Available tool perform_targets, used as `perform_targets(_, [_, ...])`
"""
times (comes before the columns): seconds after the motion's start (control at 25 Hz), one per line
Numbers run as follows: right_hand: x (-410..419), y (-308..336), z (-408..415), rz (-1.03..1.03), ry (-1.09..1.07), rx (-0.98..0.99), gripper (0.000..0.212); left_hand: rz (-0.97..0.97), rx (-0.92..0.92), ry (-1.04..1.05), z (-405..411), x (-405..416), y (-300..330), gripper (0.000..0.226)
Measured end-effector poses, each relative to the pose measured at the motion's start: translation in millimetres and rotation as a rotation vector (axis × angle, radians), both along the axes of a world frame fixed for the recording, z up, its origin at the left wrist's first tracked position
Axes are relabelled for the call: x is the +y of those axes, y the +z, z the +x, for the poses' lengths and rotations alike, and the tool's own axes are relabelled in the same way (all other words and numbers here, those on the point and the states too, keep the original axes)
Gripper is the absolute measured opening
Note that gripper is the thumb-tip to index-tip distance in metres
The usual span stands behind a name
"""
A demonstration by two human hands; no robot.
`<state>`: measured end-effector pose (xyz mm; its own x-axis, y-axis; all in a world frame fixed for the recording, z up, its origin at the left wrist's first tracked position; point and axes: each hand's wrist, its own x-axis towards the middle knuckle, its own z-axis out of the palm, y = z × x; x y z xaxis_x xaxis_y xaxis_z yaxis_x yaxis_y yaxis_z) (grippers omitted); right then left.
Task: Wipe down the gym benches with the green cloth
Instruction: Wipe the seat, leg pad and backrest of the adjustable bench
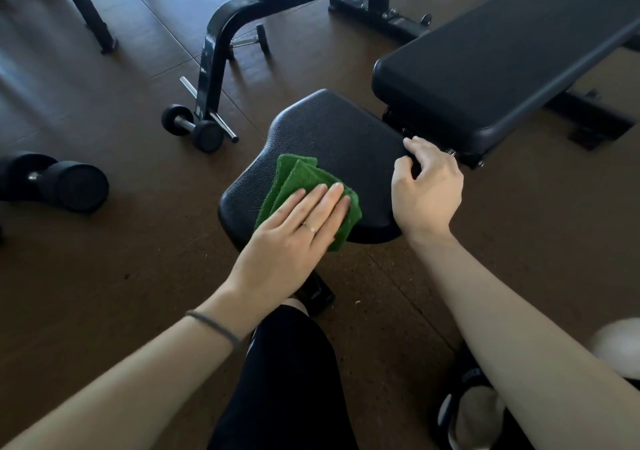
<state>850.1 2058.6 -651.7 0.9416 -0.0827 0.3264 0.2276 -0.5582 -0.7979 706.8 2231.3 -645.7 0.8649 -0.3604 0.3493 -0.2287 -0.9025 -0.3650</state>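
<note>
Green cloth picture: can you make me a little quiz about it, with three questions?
1. True or false: the left hand presses the green cloth flat on the seat pad.
2. What does the right hand grip? A) a dumbbell B) the seat pad's edge C) the cloth
3. Fill in: the long back pad of the bench has ___ cloth on it.

Key: 1 true; 2 B; 3 no.
</note>
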Motion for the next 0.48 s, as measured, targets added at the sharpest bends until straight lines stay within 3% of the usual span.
perform_targets(0.12, [-1.9,-4.1,1.6,-0.017,0.013,-0.015,0.049,0.118,0.003,-0.139,-3.5,21.4,6.8,0.052])
perform_targets(0.32, [0.6,0.7,2.2,0.016,0.0,0.017,0.051,0.09,0.048,-0.145,33.8,-4.4,7.2,0.055])
perform_targets(0.48, [-17.5,16.3,8.9,0.276,0.082,0.275,0.045,0.052,0.2,-0.259,63.7,-15.3,22.6,0.067])
